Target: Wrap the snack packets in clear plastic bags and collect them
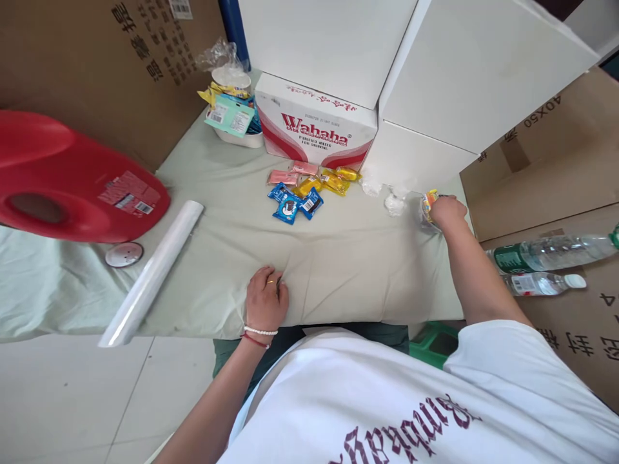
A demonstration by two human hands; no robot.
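My left hand (265,295) rests on the pale green cloth (338,258) near its front edge, fingers curled under, with a ring and bead bracelets at the wrist. My right hand (447,211) is stretched out to the far right of the cloth and is closed over a clear plastic bag of colourful snacks (427,205). A cluster of small snack packets (309,188), blue, yellow and pink, lies in the middle of the cloth, well apart from both hands. Bits of crumpled clear wrap (394,203) lie just left of my right hand.
A roll of clear film (153,270) lies diagonally at the left, beside a round white lid (124,254) and a big red jug (72,180). A Wahaha carton (314,125), a bowl of packets (235,116) and white boxes (464,71) stand behind. Two water bottles (546,258) lie on cardboard at right.
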